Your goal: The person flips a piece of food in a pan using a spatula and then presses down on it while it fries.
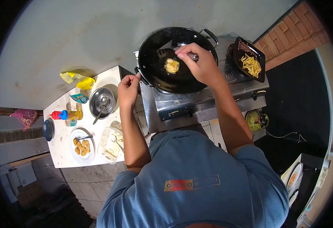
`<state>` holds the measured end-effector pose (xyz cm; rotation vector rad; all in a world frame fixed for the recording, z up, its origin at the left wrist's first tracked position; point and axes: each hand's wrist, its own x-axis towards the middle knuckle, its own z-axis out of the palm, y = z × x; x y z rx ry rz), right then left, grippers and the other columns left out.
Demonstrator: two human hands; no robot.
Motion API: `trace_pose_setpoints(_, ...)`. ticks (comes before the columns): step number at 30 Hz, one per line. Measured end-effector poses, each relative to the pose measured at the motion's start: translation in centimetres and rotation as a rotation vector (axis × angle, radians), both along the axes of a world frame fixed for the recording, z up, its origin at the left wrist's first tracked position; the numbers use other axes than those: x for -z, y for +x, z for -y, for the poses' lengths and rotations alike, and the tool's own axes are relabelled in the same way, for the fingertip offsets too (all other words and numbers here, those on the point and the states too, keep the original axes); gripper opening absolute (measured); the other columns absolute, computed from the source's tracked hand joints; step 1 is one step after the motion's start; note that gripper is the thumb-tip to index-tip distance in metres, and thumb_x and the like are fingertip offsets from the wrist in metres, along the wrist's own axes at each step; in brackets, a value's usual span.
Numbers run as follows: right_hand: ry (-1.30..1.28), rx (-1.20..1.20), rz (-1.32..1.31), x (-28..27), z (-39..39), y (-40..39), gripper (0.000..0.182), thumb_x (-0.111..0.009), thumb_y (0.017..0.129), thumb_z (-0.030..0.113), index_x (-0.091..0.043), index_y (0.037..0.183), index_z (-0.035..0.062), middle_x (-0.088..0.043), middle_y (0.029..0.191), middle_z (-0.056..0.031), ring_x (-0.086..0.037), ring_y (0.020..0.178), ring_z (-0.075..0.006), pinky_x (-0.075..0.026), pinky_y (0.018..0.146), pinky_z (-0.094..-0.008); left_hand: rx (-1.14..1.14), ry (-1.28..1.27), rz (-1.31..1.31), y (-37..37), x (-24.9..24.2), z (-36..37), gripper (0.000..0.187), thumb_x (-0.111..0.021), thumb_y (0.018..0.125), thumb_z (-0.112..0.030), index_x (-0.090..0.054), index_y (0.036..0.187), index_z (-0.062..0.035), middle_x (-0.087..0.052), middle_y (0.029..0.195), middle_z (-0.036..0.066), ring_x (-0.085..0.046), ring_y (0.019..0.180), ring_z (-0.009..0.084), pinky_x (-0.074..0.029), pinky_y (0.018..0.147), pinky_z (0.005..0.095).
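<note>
A black wok sits on the steel stove, with a lumpy pale-yellow piece of food frying in bubbling oil near its middle. Over the wok, my right hand is closed round the handle of a slotted turner. The turner's head lies inside the pan, just beyond the food. At the wok's left side, my left hand is closed with thumb and fingers at the black loop handle. My fingers partly hide that grip.
Right of the wok, a dark tray of fries stands on the stove. The white table at left bears a metal bowl, a plate of fried pieces, a plastic tub and sauce bottles.
</note>
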<state>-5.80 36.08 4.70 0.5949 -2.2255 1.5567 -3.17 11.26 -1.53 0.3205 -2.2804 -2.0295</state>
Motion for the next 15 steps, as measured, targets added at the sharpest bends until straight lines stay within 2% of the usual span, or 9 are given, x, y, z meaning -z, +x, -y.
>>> trace_pose_setpoints(3, 0.083, -0.087, 0.149, 0.0, 0.0, 0.1, 0.009, -0.061, 0.089, 0.008, -0.058, 0.091, -0.0001, -0.067, 0.097, -0.0106, -0.064, 0.09, -0.0159, -0.05, 0.082, -0.0275, -0.002, -0.011, -0.015, -0.3, 0.4, 0.1, 0.026, -0.065, 0.089, -0.023, -0.059, 0.072, -0.0044, -0.046, 0.061, -0.007, -0.038, 0.056, 0.0028, -0.029, 0.05, 0.0203)
trace_pose_setpoints(9, 0.052, -0.019, 0.112, -0.5, -1.7, 0.2, 0.013, -0.062, 0.09, 0.01, -0.061, 0.097, -0.0003, -0.068, 0.096, -0.0068, -0.061, 0.084, -0.0112, -0.049, 0.078, -0.025, -0.006, 0.004, -0.003, -0.1, 0.0, 0.0, 0.027, -0.065, 0.089, -0.024, -0.058, 0.072, -0.0043, -0.046, 0.061, -0.007, -0.037, 0.055, 0.0026, -0.029, 0.05, 0.0202)
trace_pose_setpoints(11, 0.072, 0.145, 0.115, -0.7, -2.3, 0.3, 0.014, -0.062, 0.09, 0.01, -0.062, 0.098, -0.0005, -0.068, 0.095, -0.0059, -0.06, 0.081, -0.0096, -0.048, 0.076, -0.0232, -0.004, 0.011, 0.001, -0.1, 0.2, 0.1, 0.027, -0.065, 0.089, -0.024, -0.058, 0.072, -0.0043, -0.045, 0.061, -0.007, -0.037, 0.055, 0.0026, -0.029, 0.05, 0.0202)
trace_pose_setpoints(13, 0.088, 0.184, 0.096, -0.5, -2.8, 0.0, 0.014, -0.061, 0.091, 0.011, -0.064, 0.098, -0.0007, -0.069, 0.096, -0.0054, -0.059, 0.077, -0.0088, -0.049, 0.072, -0.0223, 0.001, -0.001, -0.032, -0.3, 0.6, 0.2, 0.027, -0.065, 0.089, -0.024, -0.058, 0.072, -0.0046, -0.045, 0.061, -0.007, -0.037, 0.054, 0.0025, -0.028, 0.049, 0.0202)
trace_pose_setpoints(15, -0.059, 0.334, 0.167, -0.1, -3.0, -0.1, 0.015, -0.06, 0.092, 0.012, -0.064, 0.098, -0.001, -0.069, 0.096, -0.0052, -0.059, 0.073, -0.0083, -0.049, 0.067, -0.0213, 0.0, -0.007, -0.021, -0.3, 0.4, 0.1, 0.027, -0.065, 0.09, -0.025, -0.058, 0.072, -0.0048, -0.046, 0.06, -0.007, -0.037, 0.054, 0.0025, -0.029, 0.048, 0.0202)
